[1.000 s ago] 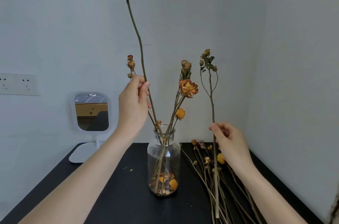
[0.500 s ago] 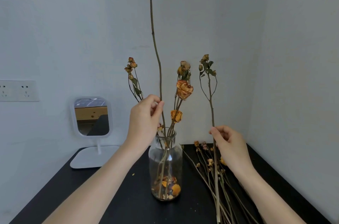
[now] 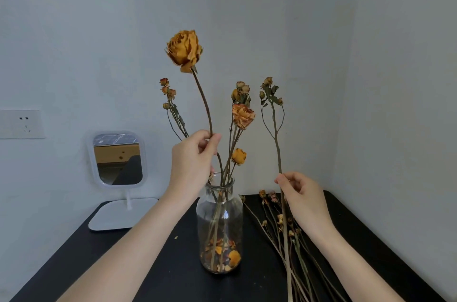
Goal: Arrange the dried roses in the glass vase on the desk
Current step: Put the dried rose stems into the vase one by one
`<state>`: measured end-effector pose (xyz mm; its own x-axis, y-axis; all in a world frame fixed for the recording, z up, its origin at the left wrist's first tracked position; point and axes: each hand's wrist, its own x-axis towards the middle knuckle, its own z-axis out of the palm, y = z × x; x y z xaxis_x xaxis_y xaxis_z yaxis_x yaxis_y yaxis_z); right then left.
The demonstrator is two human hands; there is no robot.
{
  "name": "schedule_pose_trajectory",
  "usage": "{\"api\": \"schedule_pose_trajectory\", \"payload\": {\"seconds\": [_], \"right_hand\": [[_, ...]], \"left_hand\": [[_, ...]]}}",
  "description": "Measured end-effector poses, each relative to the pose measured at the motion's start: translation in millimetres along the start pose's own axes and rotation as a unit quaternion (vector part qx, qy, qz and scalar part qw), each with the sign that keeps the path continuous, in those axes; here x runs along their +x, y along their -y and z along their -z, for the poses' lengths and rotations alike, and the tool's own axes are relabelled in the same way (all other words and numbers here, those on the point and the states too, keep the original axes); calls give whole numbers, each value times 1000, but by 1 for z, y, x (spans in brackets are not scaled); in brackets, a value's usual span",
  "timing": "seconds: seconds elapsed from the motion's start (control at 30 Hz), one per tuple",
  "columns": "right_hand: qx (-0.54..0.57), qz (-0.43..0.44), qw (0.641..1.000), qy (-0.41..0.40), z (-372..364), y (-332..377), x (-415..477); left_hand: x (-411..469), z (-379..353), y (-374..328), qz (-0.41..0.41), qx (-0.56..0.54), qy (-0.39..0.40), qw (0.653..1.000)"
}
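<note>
A: Glass, that vase (image 3: 220, 222) on the desk (image 3: 148, 272), its neck crowded. The left hand (image 3: 191, 165) pinches the big rose (image 3: 184, 48) by its stem just above the rim.
B: Brittle stuff. Forced down, it could snap, or tip the vase.
A: The right hand (image 3: 305, 199) pinches a budded sprig (image 3: 277, 153) upright over the loose stems (image 3: 280, 219).
B: Buds may shed.
</note>
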<state>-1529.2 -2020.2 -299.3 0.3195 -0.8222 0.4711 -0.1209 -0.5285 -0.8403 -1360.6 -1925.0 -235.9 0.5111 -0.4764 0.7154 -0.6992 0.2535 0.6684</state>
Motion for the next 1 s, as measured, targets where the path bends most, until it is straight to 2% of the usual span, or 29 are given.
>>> {"api": "schedule_pose_trajectory", "payload": {"seconds": [0.23,0.4,0.67,0.77,0.83,0.9,1.0], "right_hand": [[-12,3,1000,4,-5,-3,1],[-12,4,1000,2,-7,-4,2],[-7,2,1000,1,-11,-1,4],[3,1,1000,2,-11,0,6],[12,4,1000,-1,-11,2,7],[17,9,1000,-8,-11,3,9],[26,16,999,-22,-10,7,13]], "left_hand": [[-9,2,16,47,77,81,993],[-12,5,12,25,11,10,1000],[-18,9,13,16,13,27,999],[-47,15,36,0,24,-15,1000],[-68,17,59,39,37,-36,998],[-74,14,81,125,59,-15,990],[-60,8,102,231,-10,119,966]]}}
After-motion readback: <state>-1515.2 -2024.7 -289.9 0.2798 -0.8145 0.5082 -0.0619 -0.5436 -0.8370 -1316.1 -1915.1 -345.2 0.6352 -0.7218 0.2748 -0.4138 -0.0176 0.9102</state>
